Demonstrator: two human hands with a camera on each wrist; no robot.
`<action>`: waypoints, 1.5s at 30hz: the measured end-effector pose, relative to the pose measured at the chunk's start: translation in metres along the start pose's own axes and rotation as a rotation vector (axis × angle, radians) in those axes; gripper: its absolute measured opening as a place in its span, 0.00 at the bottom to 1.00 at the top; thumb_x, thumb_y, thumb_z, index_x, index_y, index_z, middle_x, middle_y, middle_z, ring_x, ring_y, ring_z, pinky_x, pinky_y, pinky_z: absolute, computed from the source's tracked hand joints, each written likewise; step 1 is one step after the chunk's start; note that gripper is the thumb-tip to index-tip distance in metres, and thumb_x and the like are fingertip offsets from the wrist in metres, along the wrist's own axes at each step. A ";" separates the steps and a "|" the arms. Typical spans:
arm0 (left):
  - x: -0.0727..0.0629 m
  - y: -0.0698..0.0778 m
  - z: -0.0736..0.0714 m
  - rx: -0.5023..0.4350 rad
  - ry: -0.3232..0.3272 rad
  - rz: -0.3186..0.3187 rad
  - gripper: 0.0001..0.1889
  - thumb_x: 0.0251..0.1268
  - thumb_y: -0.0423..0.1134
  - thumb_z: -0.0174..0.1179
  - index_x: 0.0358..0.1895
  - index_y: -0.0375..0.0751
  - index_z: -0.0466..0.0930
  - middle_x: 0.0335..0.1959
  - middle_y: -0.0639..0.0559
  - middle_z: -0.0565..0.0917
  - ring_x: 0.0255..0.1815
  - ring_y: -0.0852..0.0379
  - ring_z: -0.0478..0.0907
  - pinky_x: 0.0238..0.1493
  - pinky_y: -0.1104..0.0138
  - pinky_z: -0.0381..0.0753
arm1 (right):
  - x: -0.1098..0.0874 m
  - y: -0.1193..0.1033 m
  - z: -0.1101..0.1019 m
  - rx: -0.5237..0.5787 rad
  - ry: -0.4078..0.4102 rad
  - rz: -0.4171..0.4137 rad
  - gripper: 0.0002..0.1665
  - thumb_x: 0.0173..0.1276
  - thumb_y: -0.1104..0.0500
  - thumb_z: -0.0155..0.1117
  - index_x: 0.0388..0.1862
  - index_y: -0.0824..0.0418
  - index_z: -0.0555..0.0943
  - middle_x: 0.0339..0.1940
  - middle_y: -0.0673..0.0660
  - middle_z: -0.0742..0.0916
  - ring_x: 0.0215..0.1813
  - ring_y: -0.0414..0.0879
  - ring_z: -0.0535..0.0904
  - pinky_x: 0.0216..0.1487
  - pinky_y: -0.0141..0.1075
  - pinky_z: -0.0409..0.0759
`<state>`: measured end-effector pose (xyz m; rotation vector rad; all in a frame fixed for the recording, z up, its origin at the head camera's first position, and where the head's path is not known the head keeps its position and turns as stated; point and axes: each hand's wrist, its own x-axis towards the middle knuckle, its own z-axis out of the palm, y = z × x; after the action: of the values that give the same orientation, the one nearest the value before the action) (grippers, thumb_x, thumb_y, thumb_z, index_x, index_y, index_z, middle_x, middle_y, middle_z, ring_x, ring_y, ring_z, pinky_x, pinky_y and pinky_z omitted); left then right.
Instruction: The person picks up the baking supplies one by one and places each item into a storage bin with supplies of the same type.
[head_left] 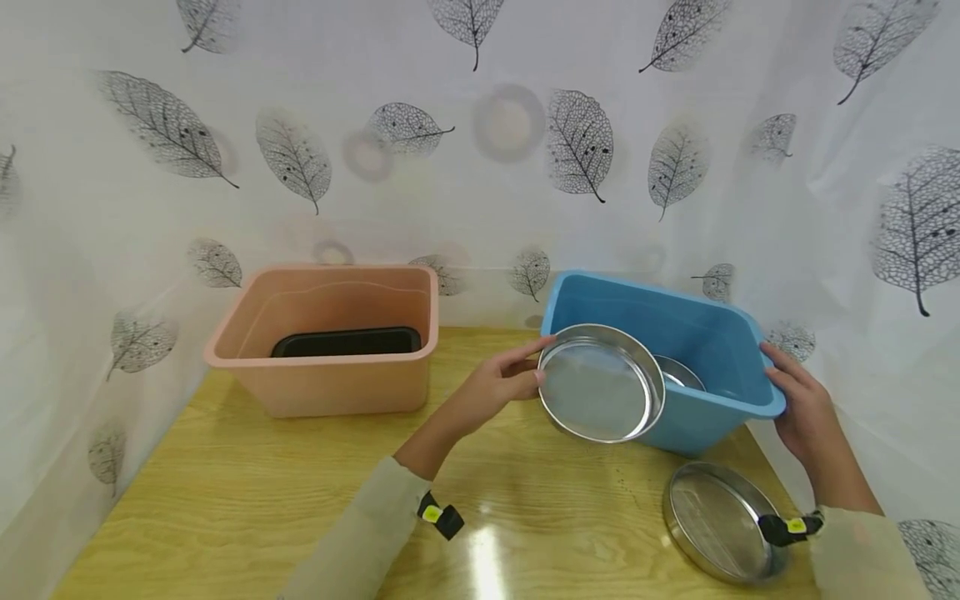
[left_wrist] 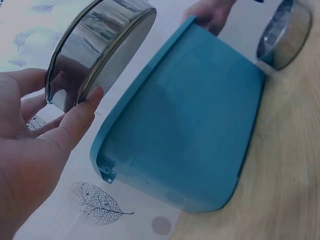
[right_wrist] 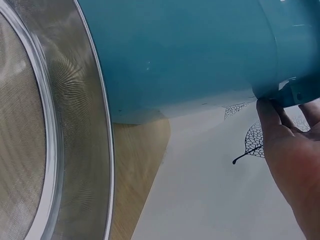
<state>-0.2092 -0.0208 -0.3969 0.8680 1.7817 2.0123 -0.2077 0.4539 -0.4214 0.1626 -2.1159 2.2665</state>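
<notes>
My left hand (head_left: pixel 504 385) pinches the edge of a round metal sieve (head_left: pixel 596 387), thumb on one side and fingers on the other. The sieve is tilted in the air before the near wall of a blue plastic bin (head_left: pixel 675 417). In the left wrist view its shiny side wall (left_wrist: pixel 92 42) and the fine mesh underneath show. My right hand (head_left: pixel 810 408) grips the bin's rim at its right end. Inside the bin lies another round metal piece (head_left: pixel 678 372), partly hidden. A second sieve (head_left: pixel 720 521) rests on the table near my right forearm.
On the left stands a peach-coloured bin (head_left: pixel 345 387) with a black object (head_left: pixel 352 342) inside. Both bins are on a wood-grain table (head_left: pixel 300 492). A white curtain (head_left: pixel 465 217) with leaf prints hangs behind and at the sides.
</notes>
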 end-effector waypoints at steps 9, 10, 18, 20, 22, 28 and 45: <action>0.029 0.005 -0.004 0.012 0.017 0.026 0.28 0.78 0.39 0.55 0.77 0.56 0.64 0.74 0.47 0.70 0.65 0.49 0.77 0.59 0.56 0.82 | -0.002 0.000 0.003 0.003 0.006 -0.005 0.35 0.83 0.55 0.44 0.84 0.46 0.49 0.85 0.42 0.41 0.81 0.60 0.24 0.49 0.19 0.79; 0.032 0.005 -0.005 0.011 0.018 0.026 0.28 0.78 0.39 0.55 0.77 0.56 0.64 0.74 0.47 0.70 0.66 0.48 0.77 0.59 0.57 0.82 | -0.002 0.000 0.003 0.005 0.004 -0.004 0.35 0.83 0.55 0.44 0.84 0.46 0.48 0.85 0.42 0.41 0.81 0.60 0.24 0.49 0.19 0.79; 0.065 0.000 -0.009 0.007 0.027 0.003 0.28 0.77 0.41 0.56 0.77 0.57 0.64 0.77 0.49 0.65 0.70 0.45 0.73 0.62 0.57 0.80 | -0.001 -0.001 0.003 0.003 0.018 0.008 0.35 0.83 0.54 0.45 0.84 0.45 0.49 0.85 0.41 0.42 0.81 0.60 0.25 0.48 0.19 0.79; 0.071 0.000 -0.009 0.019 0.029 -0.010 0.28 0.77 0.41 0.57 0.77 0.58 0.64 0.77 0.50 0.65 0.70 0.47 0.74 0.62 0.57 0.80 | -0.001 -0.001 0.002 0.001 0.019 0.016 0.36 0.83 0.54 0.45 0.84 0.45 0.49 0.85 0.41 0.41 0.81 0.60 0.25 0.48 0.19 0.79; 0.077 0.000 -0.008 0.035 0.027 -0.022 0.28 0.77 0.43 0.57 0.77 0.60 0.65 0.77 0.52 0.66 0.69 0.50 0.75 0.62 0.58 0.80 | -0.001 -0.001 0.001 -0.007 0.024 0.023 0.36 0.83 0.54 0.45 0.84 0.45 0.48 0.85 0.42 0.41 0.81 0.61 0.25 0.47 0.19 0.79; 0.094 0.000 -0.006 0.049 0.004 -0.040 0.28 0.76 0.43 0.58 0.76 0.63 0.65 0.77 0.57 0.65 0.70 0.55 0.73 0.64 0.58 0.79 | -0.003 -0.002 0.000 -0.022 0.025 0.022 0.36 0.83 0.54 0.46 0.84 0.44 0.49 0.85 0.42 0.41 0.81 0.62 0.26 0.46 0.19 0.79; 0.146 0.002 0.014 0.130 -0.026 -0.106 0.29 0.78 0.38 0.55 0.78 0.58 0.63 0.77 0.49 0.66 0.64 0.54 0.78 0.60 0.64 0.81 | -0.004 -0.003 0.000 -0.014 0.017 0.027 0.36 0.83 0.54 0.45 0.84 0.44 0.48 0.85 0.41 0.41 0.81 0.62 0.24 0.47 0.19 0.79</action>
<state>-0.3114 0.0775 -0.3608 0.8144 1.9200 1.8288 -0.2039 0.4541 -0.4193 0.1137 -2.1376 2.2593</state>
